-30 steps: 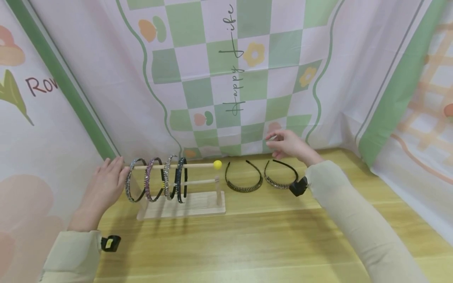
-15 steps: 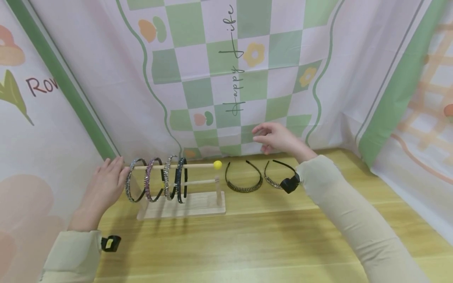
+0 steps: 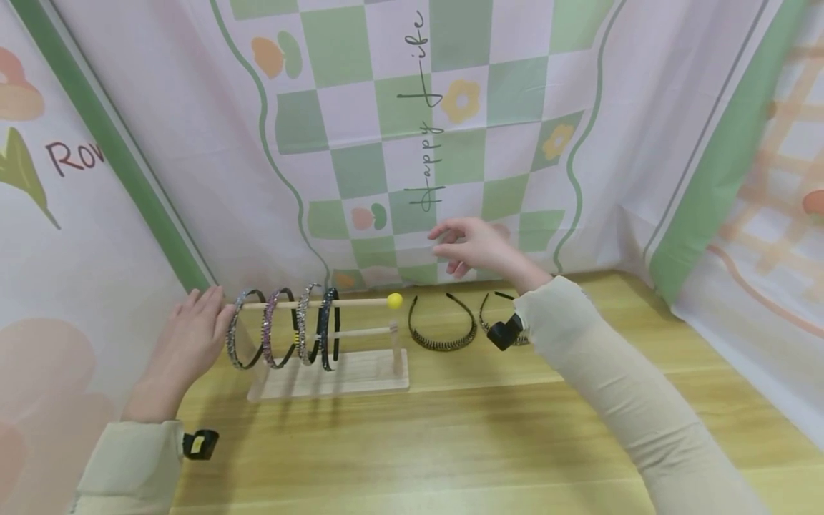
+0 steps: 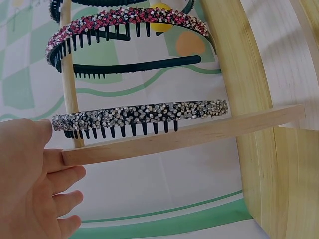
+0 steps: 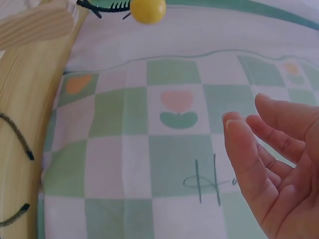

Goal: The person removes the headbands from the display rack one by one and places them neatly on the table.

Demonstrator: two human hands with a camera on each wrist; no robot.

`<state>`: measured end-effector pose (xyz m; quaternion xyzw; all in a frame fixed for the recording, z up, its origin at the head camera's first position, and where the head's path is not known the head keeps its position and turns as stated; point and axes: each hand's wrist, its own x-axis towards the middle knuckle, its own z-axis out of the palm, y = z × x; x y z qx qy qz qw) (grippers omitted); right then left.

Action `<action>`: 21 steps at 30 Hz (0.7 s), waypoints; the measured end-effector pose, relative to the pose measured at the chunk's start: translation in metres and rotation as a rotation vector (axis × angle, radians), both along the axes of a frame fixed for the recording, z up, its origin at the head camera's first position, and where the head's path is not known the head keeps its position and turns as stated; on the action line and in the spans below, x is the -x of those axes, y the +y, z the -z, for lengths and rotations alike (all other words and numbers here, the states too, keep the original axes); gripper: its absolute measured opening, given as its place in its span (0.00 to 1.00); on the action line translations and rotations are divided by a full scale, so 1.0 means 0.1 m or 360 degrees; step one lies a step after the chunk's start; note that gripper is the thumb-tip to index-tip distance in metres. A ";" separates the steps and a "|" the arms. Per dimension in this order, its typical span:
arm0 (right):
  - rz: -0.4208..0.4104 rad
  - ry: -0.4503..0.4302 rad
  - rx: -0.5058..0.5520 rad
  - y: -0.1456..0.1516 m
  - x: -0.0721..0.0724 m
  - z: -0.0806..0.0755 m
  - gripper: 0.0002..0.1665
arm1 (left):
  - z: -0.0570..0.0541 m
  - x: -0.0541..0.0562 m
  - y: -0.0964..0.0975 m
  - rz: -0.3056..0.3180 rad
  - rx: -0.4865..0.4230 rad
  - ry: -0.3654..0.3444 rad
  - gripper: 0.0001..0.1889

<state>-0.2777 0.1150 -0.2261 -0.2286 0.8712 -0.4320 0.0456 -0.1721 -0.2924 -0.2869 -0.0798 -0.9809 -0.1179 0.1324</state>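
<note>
In the head view my left hand (image 3: 194, 336) rests at the left end of a wooden headband rack (image 3: 360, 383). The left wrist view has its fingertips touching the top of the rack's post (image 4: 159, 146), thumb beside the nearest headband (image 4: 142, 114), which has silvery stones. Farther along the rod hang a pink jewelled headband (image 3: 267, 330), a silver one (image 3: 302, 325) and a dark blue one (image 3: 325, 329). My right hand (image 3: 475, 247) hovers, holding nothing, thumb and fingers apart, above a dark toothed headband (image 3: 444, 345) on the table. Behind my right wrist device another headband (image 3: 483, 315) is partly hidden.
A yellow ball (image 3: 395, 301) caps the right end of the rack's upper rod. The wooden table (image 3: 412, 450) runs up to a checked curtain (image 3: 412, 164) at the back. More curtains stand on both sides.
My right hand has moved left and slightly up, from above the right-hand headband toward the rack. More of that headband is now covered by my wrist. The left hand has stayed still.
</note>
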 end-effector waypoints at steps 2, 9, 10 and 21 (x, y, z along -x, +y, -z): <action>-0.0040 -0.0007 0.0013 -0.04 -0.01 -0.02 0.19 | 0.00 0.00 0.00 -0.0002 0.0000 -0.0008 0.32; -0.0137 0.0004 0.0030 -0.20 -0.04 -0.07 0.18 | 0.00 0.00 0.01 0.0002 -0.0002 -0.0002 0.32; -0.0144 0.0005 0.0031 -0.23 -0.05 -0.08 0.18 | 0.00 -0.01 0.01 0.0002 -0.0002 -0.0002 0.32; -0.0212 0.0012 -0.0025 -0.50 -0.11 -0.08 0.18 | 0.01 -0.01 0.01 0.0014 -0.0004 0.0033 0.31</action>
